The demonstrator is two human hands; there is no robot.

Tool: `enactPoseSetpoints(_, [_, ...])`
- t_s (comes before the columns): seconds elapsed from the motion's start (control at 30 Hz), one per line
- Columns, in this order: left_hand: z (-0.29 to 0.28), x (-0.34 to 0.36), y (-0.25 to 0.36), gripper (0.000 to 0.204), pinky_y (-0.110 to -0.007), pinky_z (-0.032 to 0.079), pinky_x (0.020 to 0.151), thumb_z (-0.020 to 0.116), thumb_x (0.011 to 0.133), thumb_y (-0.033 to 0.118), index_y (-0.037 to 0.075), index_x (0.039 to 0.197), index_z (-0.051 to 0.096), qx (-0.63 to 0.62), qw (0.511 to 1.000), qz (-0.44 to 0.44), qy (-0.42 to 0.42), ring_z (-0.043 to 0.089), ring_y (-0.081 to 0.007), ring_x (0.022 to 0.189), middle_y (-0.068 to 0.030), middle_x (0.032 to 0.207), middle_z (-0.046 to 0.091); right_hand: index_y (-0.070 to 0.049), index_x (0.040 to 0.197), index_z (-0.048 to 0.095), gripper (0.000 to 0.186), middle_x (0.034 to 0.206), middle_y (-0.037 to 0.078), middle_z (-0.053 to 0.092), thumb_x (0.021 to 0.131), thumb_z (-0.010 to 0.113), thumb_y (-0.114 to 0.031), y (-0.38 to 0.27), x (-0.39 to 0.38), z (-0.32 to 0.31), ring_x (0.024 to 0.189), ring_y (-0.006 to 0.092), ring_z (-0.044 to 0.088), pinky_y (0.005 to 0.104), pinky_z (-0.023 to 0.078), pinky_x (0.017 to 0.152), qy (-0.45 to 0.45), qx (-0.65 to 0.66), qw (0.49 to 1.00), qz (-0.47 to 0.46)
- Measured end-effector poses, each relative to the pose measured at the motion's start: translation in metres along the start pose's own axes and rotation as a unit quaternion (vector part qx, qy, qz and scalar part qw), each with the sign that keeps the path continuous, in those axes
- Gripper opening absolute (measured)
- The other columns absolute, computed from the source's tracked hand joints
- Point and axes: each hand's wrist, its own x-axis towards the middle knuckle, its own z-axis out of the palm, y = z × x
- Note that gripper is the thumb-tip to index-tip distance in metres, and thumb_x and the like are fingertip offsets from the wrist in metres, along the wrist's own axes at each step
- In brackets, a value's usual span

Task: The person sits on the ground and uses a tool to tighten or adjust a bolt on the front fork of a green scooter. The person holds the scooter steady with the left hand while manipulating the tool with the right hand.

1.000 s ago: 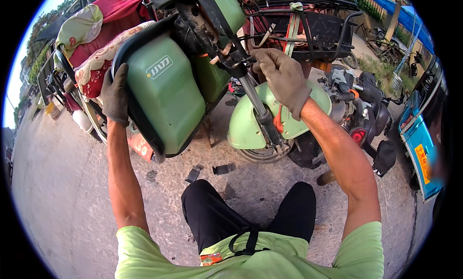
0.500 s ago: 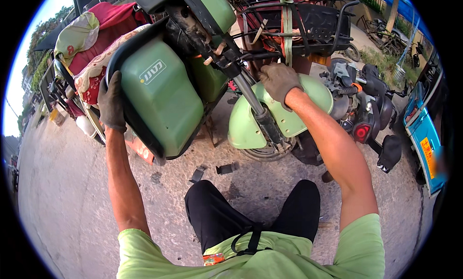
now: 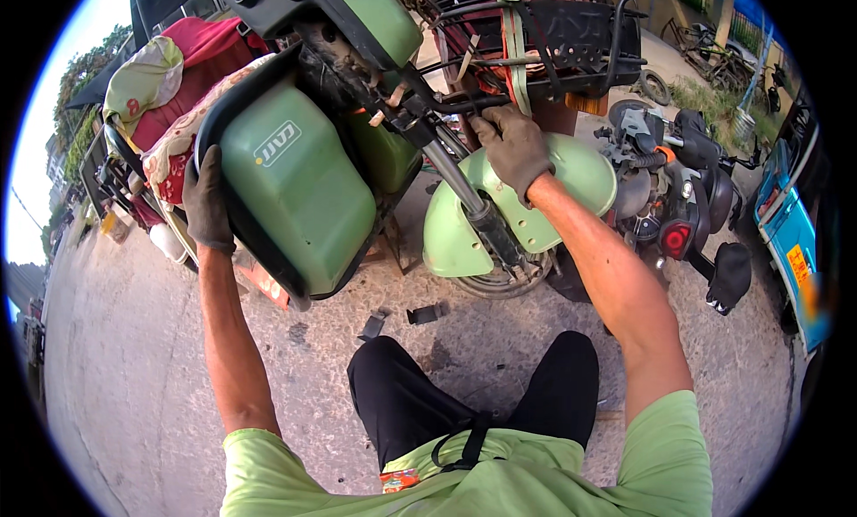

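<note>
My gloved left hand point(image 3: 206, 201) is closed on the black outer rim of a large green body panel point(image 3: 292, 188). My gloved right hand point(image 3: 511, 145) is beside the silver front fork point(image 3: 451, 164), just above the pale green front mudguard point(image 3: 567, 191); its fingers curl near a black bar below the basket, and what they hold is hidden. A black steering assembly point(image 3: 348, 57) with an upper green panel runs above the fork. The front wheel point(image 3: 489, 283) is partly covered by the mudguard and fork.
A black metal basket point(image 3: 571, 44) with straps is at the top. Another scooter point(image 3: 683, 209) stands right, beside a blue vehicle point(image 3: 786, 240). Cloth-covered seats point(image 3: 192, 75) are at the left. Small black pieces point(image 3: 424, 313) lie on the concrete ground point(image 3: 134, 365) before my knees.
My right hand first dropped from the fork clamp toward the mudguard, then reached slightly up toward the bar. My left hand stays on the rim, slightly lower in view.
</note>
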Motion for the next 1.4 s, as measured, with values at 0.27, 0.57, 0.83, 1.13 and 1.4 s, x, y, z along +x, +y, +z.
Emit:
enactPoseSetpoints(0.27, [-0.002,0.001,-0.003,0.049,-0.027,0.05,0.085,0.062,0.1,0.036,-0.001,0.132,0.06,-0.045,0.999,-0.005,-0.021,0.063,-0.0134,0.097,-0.0059,0.112,0.067,-0.006,0.131,0.06,0.038,0.091,0.013,0.074,0.095,0.06,-0.02,-0.011,-0.016,-0.018,0.082,0.0277,0.071,0.041,0.054,0.072,-0.085,0.089,0.992,-0.013])
enactPoseSetpoints(0.57, [-0.006,0.004,-0.007,0.049,-0.028,0.049,0.088,0.062,0.101,0.036,-0.001,0.132,0.059,-0.056,0.998,-0.006,-0.036,0.062,-0.0144,0.098,-0.0072,0.113,0.066,0.001,0.133,0.059,0.039,0.097,0.002,0.063,0.096,0.061,-0.012,-0.049,-0.019,-0.067,0.084,0.0079,0.063,0.0249,0.052,0.07,-0.258,0.373,0.88,0.144])
enactPoseSetpoints(0.83, [-0.007,0.005,-0.005,0.051,-0.027,0.051,0.08,0.068,0.097,0.035,-0.004,0.128,0.058,-0.056,0.998,0.017,-0.034,0.061,-0.0135,0.089,-0.0079,0.106,0.066,-0.003,0.122,0.068,0.028,0.091,0.004,0.066,0.099,0.062,-0.016,-0.066,0.001,-0.063,0.08,0.0133,0.063,0.0304,0.05,0.071,-0.142,0.195,0.97,0.04])
enactPoseSetpoints(1.13, [-0.007,0.0,0.002,0.054,-0.028,0.052,0.082,0.068,0.097,0.035,-0.005,0.13,0.057,-0.041,0.998,0.022,-0.032,0.063,-0.0155,0.092,-0.0106,0.109,0.067,-0.006,0.105,0.067,0.026,0.093,0.019,0.069,0.101,0.054,-0.029,-0.082,0.022,-0.042,0.091,0.0413,0.067,0.0496,0.052,0.08,-0.066,-0.037,0.99,-0.119])
enactPoseSetpoints(1.4, [-0.008,0.002,-0.002,0.054,-0.029,0.052,0.084,0.068,0.096,0.035,-0.005,0.13,0.057,-0.038,0.998,0.02,-0.038,0.063,-0.016,0.093,-0.0114,0.11,0.068,-0.003,0.108,0.063,0.028,0.085,0.015,0.071,0.105,0.05,-0.027,-0.071,0.037,-0.027,0.073,0.0252,0.074,0.0362,0.055,0.065,-0.063,-0.024,0.992,-0.106])
